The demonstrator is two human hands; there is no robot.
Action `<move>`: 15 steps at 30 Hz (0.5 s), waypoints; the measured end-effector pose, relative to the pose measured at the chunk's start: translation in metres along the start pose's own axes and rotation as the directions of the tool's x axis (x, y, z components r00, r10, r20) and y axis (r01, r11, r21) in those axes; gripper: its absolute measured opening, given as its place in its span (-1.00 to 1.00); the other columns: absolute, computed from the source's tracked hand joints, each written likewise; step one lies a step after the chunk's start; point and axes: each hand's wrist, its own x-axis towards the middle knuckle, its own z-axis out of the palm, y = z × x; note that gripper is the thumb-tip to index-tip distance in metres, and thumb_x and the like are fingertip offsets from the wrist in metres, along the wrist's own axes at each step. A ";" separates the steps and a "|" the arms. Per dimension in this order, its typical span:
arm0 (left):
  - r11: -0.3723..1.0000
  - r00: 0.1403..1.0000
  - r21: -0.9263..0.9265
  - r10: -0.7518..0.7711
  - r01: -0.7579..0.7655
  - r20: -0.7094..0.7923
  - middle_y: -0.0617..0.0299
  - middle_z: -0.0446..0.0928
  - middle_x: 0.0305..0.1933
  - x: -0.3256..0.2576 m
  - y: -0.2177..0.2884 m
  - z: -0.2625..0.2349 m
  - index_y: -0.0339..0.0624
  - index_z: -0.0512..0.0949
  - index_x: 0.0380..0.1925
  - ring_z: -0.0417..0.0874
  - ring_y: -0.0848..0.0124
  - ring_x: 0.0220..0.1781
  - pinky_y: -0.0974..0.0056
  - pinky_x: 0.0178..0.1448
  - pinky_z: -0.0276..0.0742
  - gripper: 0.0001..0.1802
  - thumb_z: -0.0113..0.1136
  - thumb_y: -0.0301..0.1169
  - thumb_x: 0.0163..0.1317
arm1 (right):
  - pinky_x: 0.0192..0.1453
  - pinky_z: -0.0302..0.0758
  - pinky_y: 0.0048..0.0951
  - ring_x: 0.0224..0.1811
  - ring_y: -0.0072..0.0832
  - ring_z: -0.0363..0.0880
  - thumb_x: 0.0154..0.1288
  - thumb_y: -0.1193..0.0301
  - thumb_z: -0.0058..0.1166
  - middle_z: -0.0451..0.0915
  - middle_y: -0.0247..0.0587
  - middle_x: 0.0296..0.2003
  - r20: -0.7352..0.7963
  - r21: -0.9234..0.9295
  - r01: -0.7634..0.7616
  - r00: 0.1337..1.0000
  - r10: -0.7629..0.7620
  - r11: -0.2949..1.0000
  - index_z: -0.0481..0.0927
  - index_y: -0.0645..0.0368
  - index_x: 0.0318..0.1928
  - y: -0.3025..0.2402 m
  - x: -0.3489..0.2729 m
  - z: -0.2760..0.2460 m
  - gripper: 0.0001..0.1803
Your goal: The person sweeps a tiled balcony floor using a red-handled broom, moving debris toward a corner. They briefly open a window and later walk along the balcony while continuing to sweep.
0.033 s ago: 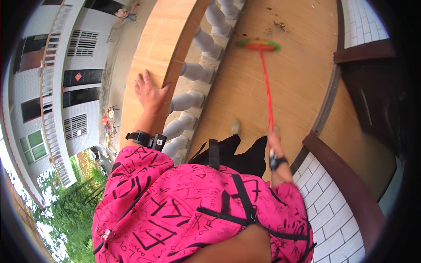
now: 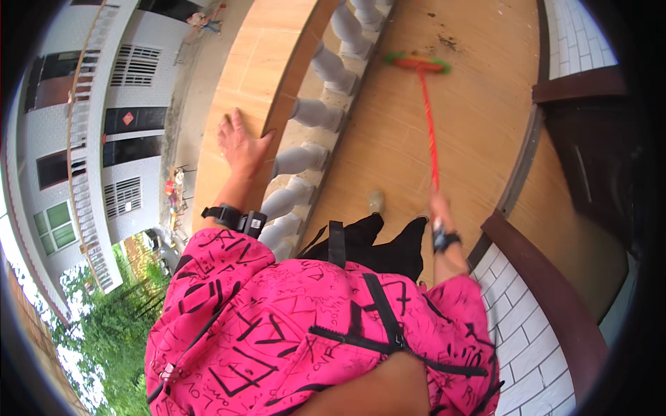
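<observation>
My left hand rests palm down, fingers spread, on the tan tiled top of the balcony railing. Down on the right, my right hand is wrapped around the upper end of a broom's red striped handle. The broom head, orange-red with green at both ends, is at the floor ahead of me and slightly blurred. Dark specks of dirt lie on the floor just beyond it.
Grey-white balusters line the floor's left side. Wood-look tiles cover the floor. White brick wall and a dark brown doorway frame stand on the right. Past the railing are a white building and a person below.
My right hand has moved forward with the broom handle. The broom head has shifted slightly forward and now slants down to the right. My left hand stays on the railing.
</observation>
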 end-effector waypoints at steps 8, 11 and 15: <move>0.988 0.999 -0.146 -0.047 0.046 0.000 -0.20 0.14 0.19 -0.013 -0.032 -0.029 -0.25 0.18 0.16 0.13 -0.08 0.22 0.00 0.29 0.03 -0.01 0.35 -0.06 -0.31 | -0.36 0.34 0.02 -0.35 0.12 0.48 0.29 0.04 -0.25 0.48 0.24 -0.47 -0.017 -0.353 0.046 0.998 -0.055 0.935 0.47 0.30 -0.34 0.106 -0.145 -0.028 -0.50; 0.986 0.998 -0.156 -0.051 0.055 0.030 -0.17 0.11 0.20 -0.014 -0.029 -0.038 -0.25 0.14 0.17 0.08 -0.06 0.25 0.00 0.31 -0.03 -0.01 0.33 -0.07 -0.29 | -0.28 0.37 -0.02 -0.29 0.10 0.50 0.26 0.01 -0.21 0.49 0.23 -0.43 0.150 -0.286 -0.006 0.987 0.051 0.958 0.45 0.24 -0.24 0.191 -0.251 -0.047 -0.51; 0.987 0.991 -0.145 -0.049 0.067 0.128 -0.24 0.04 0.24 -0.013 -0.018 -0.044 -0.29 0.08 0.20 0.00 -0.08 0.31 -0.02 0.33 -0.13 0.00 0.30 -0.03 -0.21 | -0.23 0.37 0.01 -0.26 0.16 0.47 0.25 0.01 -0.22 0.50 0.27 -0.39 0.125 -0.329 -0.151 0.972 0.201 0.932 0.44 0.24 -0.23 0.181 -0.270 -0.021 -0.51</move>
